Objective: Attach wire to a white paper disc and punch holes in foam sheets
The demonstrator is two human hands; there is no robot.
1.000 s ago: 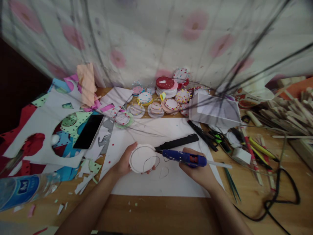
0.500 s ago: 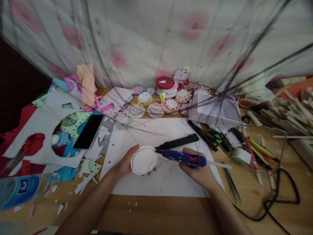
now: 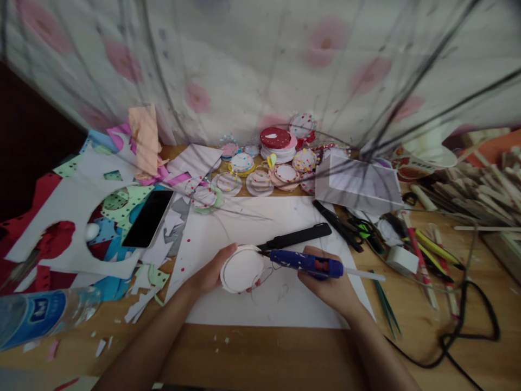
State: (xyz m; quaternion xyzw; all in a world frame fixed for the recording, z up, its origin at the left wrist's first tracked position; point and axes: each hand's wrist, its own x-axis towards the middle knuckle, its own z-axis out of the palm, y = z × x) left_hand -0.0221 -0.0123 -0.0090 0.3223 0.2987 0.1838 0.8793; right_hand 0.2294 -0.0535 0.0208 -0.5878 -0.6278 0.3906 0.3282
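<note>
Between the thumb and fingers of my left hand is a round white disc, tilted, with a thin dark line running near its edge. My right hand grips a blue glue gun, its dark nozzle pointing left at the disc's upper right edge. A clear glue stick juts from the gun's back. A thin dark loop, cord or wire, hangs at the disc's right side. Both hands are over a large white sheet. A black craft knife lies just beyond the gun.
Decorated paper discs and a white box line the back. Paper scraps, a phone and a water bottle occupy the left. Pliers, tweezers, a black cable and wooden sticks are at the right.
My left hand and the disc have shifted slightly to the right, and the dark loop has moved with them. The glue gun stays almost in place.
</note>
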